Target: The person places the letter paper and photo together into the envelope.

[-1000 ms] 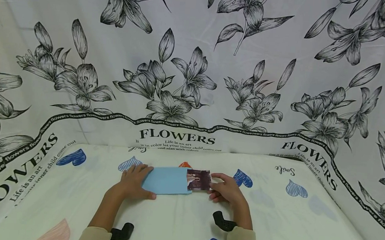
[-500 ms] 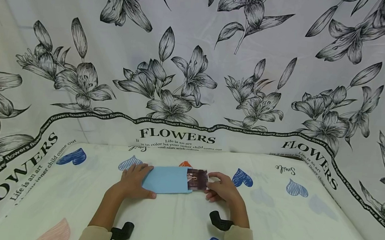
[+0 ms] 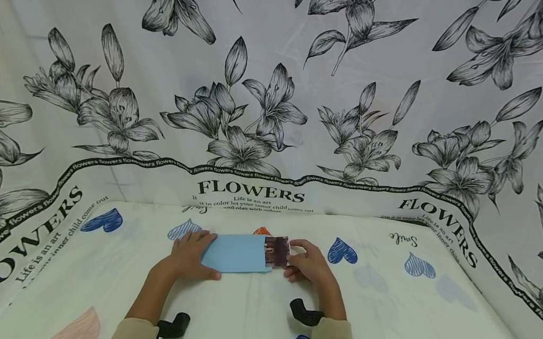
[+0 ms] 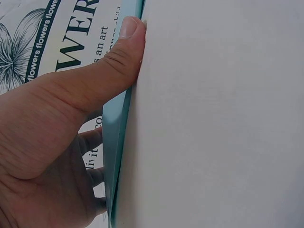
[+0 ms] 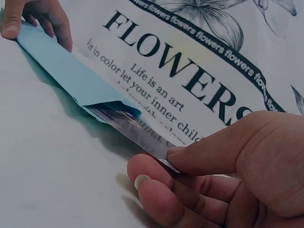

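A light blue paper envelope (image 3: 236, 253) lies lengthwise on the table, its mouth facing right. My left hand (image 3: 191, 256) holds its left end, thumb along the near edge and fingers at the far edge. A dark glossy photo card (image 3: 276, 251) is partly inside the mouth, its right part sticking out. My right hand (image 3: 309, 261) pinches the outer end of that card between thumb and fingers. In the right wrist view the envelope's mouth (image 5: 114, 105) gapes slightly around the card, which slants up to my fingertips. The card's inner part is hidden in the envelope.
The white tablecloth (image 3: 241, 316) is printed with blue, orange and pink hearts. Behind it hangs a white curtain (image 3: 274, 138) with black line-drawn lilies and lettering. A black wrist-camera mount (image 3: 174, 326) sits at my left wrist, another black mount (image 3: 305, 312) at my right.
My right hand has moved left with the photo card, and less of the card shows outside the envelope. My left hand and the envelope have stayed in place.
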Demonstrator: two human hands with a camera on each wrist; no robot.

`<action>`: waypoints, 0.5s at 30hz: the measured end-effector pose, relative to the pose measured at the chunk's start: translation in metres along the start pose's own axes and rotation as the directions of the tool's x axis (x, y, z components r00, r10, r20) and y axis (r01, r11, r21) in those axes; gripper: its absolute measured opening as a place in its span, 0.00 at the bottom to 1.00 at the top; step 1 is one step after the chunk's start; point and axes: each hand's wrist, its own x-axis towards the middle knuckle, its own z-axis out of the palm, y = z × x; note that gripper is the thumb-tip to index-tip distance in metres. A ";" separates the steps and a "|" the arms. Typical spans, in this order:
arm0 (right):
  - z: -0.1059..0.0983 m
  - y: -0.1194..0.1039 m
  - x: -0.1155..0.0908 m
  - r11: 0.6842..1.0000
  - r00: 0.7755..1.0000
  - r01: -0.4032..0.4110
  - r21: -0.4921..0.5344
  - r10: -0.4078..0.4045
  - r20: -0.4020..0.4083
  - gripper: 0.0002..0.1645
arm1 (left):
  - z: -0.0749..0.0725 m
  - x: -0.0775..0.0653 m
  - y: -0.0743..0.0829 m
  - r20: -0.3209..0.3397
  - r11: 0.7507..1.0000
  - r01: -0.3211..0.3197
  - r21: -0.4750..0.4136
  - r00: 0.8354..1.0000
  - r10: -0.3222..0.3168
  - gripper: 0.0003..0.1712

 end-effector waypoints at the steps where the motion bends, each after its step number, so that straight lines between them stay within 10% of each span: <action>1: 0.001 0.000 0.000 1.000 1.000 0.003 0.002 -0.003 0.003 0.30 | 0.000 0.000 0.000 0.001 1.000 0.001 0.001 1.000 -0.001 0.63; 15: 0.007 -0.001 0.003 0.996 0.999 -0.037 0.083 0.038 -0.007 0.33 | -0.001 0.002 0.001 0.008 1.000 0.011 0.008 1.000 -0.011 0.63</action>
